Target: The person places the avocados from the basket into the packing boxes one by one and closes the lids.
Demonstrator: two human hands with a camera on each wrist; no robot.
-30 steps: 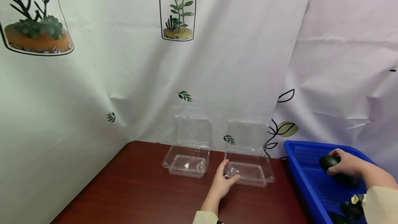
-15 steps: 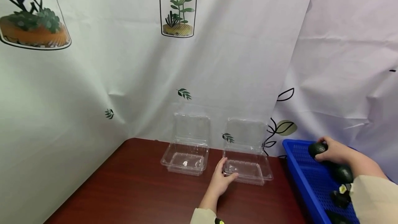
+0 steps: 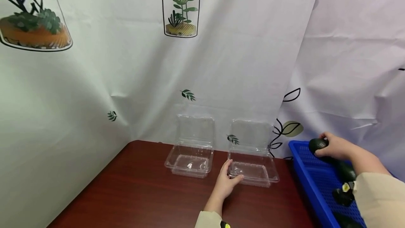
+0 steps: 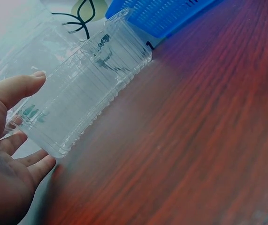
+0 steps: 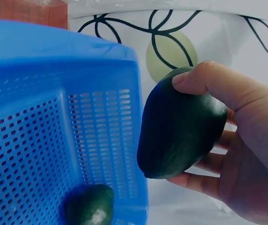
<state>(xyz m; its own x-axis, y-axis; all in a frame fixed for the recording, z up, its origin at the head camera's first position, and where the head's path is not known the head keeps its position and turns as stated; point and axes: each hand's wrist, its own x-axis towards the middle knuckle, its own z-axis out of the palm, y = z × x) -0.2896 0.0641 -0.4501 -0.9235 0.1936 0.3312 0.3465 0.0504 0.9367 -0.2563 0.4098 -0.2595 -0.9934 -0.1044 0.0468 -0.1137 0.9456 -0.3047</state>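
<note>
My right hand [image 3: 340,147] holds a dark green avocado [image 3: 317,145] over the far end of the blue basket. In the right wrist view the thumb lies across the top of the avocado [image 5: 180,131] and the fingers curl beneath it. My left hand [image 3: 222,185] holds the near left corner of a clear plastic clamshell container [image 3: 253,181], thumb along its front rim and fingers at its left side. That container's lid [image 3: 251,134] stands raised at the back. The left wrist view shows the container's ribbed front wall [image 4: 87,93] resting on the table.
To the left stands a second clear clamshell [image 3: 190,171], lid raised. The blue basket [image 3: 303,173] at right holds another avocado [image 3: 346,171], a dark item with a pale yellow patch [image 3: 343,197] and a dark green one [image 3: 346,220]. A patterned white cloth [image 3: 240,62] hangs behind the brown table [image 3: 152,192].
My right hand has lifted the avocado and carried it left and toward the basket's far end, uncovering more of the things inside. My left hand stays at the container.
</note>
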